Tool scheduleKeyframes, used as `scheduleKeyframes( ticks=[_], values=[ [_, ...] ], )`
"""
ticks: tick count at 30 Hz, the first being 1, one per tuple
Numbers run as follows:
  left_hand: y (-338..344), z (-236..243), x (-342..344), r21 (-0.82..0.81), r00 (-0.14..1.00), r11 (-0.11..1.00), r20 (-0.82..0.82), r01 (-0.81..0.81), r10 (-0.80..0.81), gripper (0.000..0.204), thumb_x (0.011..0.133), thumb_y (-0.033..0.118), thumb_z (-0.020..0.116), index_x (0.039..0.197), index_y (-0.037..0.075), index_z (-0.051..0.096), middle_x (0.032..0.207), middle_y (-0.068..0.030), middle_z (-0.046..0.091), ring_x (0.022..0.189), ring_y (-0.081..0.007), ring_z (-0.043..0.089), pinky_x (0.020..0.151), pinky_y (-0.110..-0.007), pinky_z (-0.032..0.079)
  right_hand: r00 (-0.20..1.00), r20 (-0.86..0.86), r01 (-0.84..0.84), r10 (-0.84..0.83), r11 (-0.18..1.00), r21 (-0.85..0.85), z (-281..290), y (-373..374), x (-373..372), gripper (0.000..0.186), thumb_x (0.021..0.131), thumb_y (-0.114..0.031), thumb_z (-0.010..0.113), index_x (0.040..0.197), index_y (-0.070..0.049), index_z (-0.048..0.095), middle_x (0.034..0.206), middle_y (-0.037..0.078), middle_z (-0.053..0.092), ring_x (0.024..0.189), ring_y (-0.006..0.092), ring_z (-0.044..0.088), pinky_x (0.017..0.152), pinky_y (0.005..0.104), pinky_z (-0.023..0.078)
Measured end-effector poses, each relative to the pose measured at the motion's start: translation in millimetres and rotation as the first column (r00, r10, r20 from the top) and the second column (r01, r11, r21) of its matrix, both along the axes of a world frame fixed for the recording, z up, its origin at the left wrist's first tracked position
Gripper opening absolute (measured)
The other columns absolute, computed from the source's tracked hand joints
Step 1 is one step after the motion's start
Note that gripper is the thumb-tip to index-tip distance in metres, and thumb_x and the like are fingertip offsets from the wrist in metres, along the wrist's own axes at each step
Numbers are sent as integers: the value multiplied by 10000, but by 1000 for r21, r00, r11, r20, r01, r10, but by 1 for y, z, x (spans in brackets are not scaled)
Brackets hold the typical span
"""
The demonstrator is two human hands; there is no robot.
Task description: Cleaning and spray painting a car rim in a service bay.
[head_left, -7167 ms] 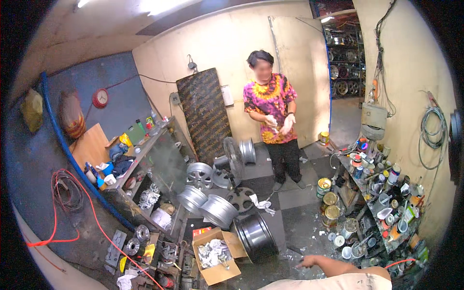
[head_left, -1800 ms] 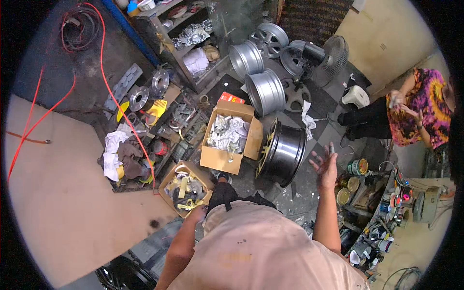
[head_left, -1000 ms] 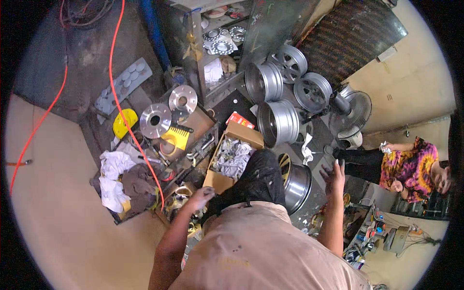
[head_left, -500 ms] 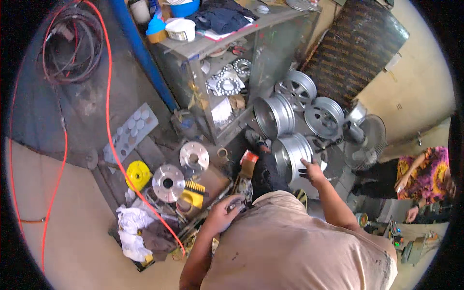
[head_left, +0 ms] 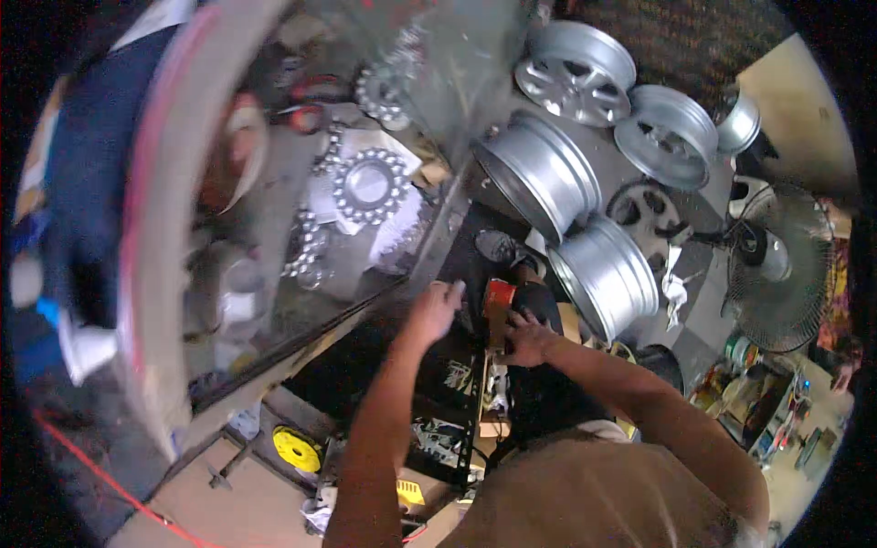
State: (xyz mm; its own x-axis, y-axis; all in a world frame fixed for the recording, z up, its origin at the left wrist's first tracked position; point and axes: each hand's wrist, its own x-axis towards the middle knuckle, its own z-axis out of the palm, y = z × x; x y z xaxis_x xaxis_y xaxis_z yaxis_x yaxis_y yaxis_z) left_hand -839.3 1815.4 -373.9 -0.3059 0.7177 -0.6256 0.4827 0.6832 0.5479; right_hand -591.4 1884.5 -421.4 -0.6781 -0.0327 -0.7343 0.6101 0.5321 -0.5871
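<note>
My left hand (head_left: 435,312) is closed, reaching down beside the lower front edge of an open-fronted cabinet (head_left: 352,306). A small pale bit shows at its fingertips, but I cannot make out what it is. My right hand (head_left: 530,338), fingers apart, rests on my dark-trousered leg, holding nothing. Just beyond it stands a red and brown box (head_left: 498,297), close to my shoe (head_left: 496,245). Inside the cabinet, a round metal ring with a scalloped edge (head_left: 370,185) lies on white paper, with similar rings around it.
Several silver wheel rims (head_left: 607,279) stand on the floor at right. Beyond them is a standing fan (head_left: 776,260). A yellow disc (head_left: 298,448) lies at lower left, near a red hose (head_left: 100,479). Another person's hand (head_left: 845,376) shows at far right.
My body has bent lower and closer to the cabinet. My left hand has moved forward to its base. My right hand has come from beside a rim onto my leg.
</note>
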Motion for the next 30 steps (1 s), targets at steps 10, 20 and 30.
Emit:
scheduleKeyframes(
  ticks=[10, 20, 30],
  values=[
    [49, -259, -102, -173, 866, 956, -407, 239, -290, 370, 852, 384, 676, 996, 44, 689, 1040, -239, 684, 1007, -425, 639, 890, -524, 501, 935, 339, 54, -103, 987, 150, -27, 45, 14, 759, 865, -516, 638, 1489, -152, 403, 1577, 154, 272, 1451, 462, 232, 1119, 634, 313],
    [117, -328, -154, -366, 798, 915, -495, 169, -345, 507, 889, 261, 604, 1360, 124, 477, 1104, -204, 690, 998, -421, 674, 858, -562, 525, 926, 75, 355, -369, 921, 158, -34, 90, 8, 650, 796, -420, 711, 1358, -130, 559, 1440, 154, 489, 1360, 410, 414, 1109, 529, 372],
    [132, -367, -229, -446, 732, 877, -534, 180, -422, 451, 850, 186, 630, 1256, 24, 515, 1157, -244, 644, 1059, -403, 655, 865, -509, 543, 915, 93, 392, -393, 919, 34, -35, 110, 4, 699, 818, -457, 687, 1377, -85, 495, 1416, 224, 459, 1338, 451, 394, 1121, 592, 323]
  ],
)
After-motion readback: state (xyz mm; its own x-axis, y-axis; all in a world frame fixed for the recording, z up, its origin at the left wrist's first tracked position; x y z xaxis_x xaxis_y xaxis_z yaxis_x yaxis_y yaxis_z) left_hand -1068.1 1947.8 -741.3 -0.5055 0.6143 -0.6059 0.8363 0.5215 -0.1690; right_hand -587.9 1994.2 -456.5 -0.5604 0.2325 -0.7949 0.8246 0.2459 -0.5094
